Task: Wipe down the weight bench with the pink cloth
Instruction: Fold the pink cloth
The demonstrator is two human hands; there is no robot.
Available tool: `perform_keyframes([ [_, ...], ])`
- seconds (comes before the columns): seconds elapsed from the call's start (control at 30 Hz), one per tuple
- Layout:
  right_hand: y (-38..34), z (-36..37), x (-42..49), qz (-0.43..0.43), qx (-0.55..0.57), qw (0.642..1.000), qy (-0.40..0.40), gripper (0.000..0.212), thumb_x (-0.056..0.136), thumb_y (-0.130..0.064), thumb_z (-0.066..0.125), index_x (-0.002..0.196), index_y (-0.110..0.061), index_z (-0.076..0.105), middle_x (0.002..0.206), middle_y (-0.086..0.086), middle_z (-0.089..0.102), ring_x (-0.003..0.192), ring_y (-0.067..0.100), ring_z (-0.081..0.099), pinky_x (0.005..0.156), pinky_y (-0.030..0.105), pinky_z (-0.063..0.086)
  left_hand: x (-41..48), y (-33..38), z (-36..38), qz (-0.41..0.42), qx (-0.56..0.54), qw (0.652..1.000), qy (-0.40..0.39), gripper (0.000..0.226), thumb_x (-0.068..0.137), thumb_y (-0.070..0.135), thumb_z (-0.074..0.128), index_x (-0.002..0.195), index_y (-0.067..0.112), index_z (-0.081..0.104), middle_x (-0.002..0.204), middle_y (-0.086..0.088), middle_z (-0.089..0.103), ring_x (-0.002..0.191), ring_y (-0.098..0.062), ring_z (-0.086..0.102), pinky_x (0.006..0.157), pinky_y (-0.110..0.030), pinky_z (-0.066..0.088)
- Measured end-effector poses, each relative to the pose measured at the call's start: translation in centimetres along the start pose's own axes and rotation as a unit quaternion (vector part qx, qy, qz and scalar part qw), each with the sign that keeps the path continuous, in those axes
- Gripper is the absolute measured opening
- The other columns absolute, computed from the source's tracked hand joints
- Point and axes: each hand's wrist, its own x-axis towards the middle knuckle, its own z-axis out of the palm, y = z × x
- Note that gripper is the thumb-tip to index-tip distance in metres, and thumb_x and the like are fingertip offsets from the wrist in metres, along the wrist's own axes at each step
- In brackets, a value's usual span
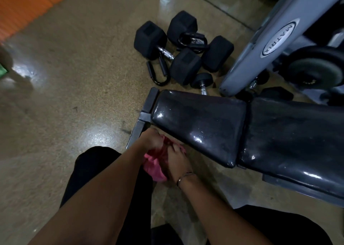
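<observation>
Both hands [151, 140] [179, 163] lowered, clutching pink cloth [155, 165]

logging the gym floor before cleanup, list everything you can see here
weight bench: one, black, centre right, two pads
pink cloth: one, pink, bunched beside the bench's near edge
hex dumbbells: two, black, floor beyond the bench
small dumbbell: one, black, at the bench's far edge
cable handles: two, black, among the dumbbells
machine frame: one, grey, top right
mat: one, orange, top left
bracelet: one, thin, right wrist
left hand: grips the cloth
right hand: grips the cloth
</observation>
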Motion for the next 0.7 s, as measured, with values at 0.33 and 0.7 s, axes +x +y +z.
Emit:
perform_keyframes([
  [0.33, -3.6, -7.4, -4.5, 0.069, 0.425, 0.896, 0.111, 0.014, 0.089, -0.023, 0.061, 0.096, -0.032, 0.071, 0.086, -0.004, 0.075, 0.080, 0.014, 0.072, 0.075, 0.032, 0.058, -5.1, 1.7, -2.2, 0.034, -0.378, 0.923, -0.068, 0.016, 0.077, -0.003, 0.079, 0.080, 0.012, 0.076, 0.079, -0.009, 0.072, 0.072, -0.019, 0.066, 0.065, -0.026, 0.048],
  [0.7, -1.7, -15.7, -6.7, 0.052, 0.348, 0.909, 0.224, 0.016, 0.089, -0.014, 0.055, 0.081, -0.013, 0.070, 0.072, -0.005, 0.066, 0.066, 0.008, 0.054, 0.064, 0.032, 0.044, -9.4, 6.9, -5.6, 0.173, -0.317, 0.933, 0.000, 0.029, 0.082, -0.010, 0.058, 0.070, 0.013, 0.071, 0.068, -0.001, 0.068, 0.073, -0.018, 0.062, 0.066, -0.024, 0.049],
])
